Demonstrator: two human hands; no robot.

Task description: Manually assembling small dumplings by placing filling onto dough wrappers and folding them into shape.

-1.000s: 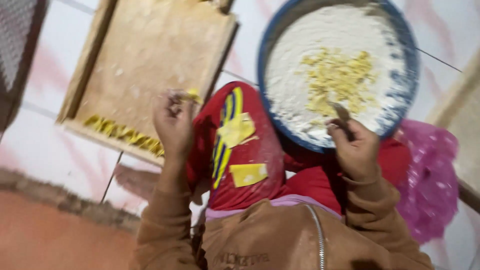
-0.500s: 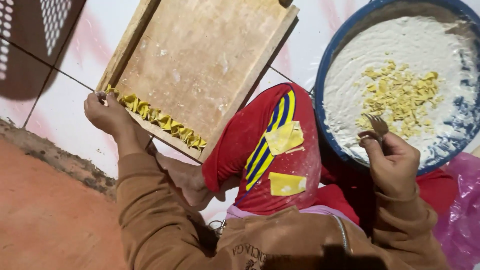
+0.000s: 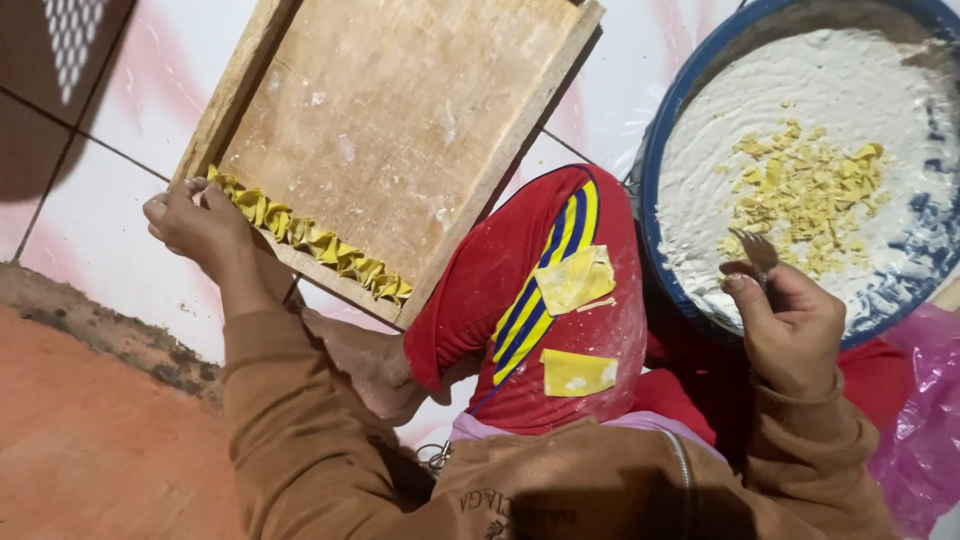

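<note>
My left hand rests at the near left corner of a wooden tray, its fingers closed on the end of a row of folded yellow dough pieces lined along the tray's near edge. My right hand grips a fork over the rim of a blue basin that holds white flour and yellow filling crumbs. Two flat yellow dough squares lie on my red trouser knee.
The tray and basin sit on a white tiled floor. A reddish mat or ground lies at the lower left. A pink plastic bag is at the lower right.
My left hand moved from above my knee out to the tray's left corner, at the end of the dough row. My right hand stayed at the basin with the fork.
</note>
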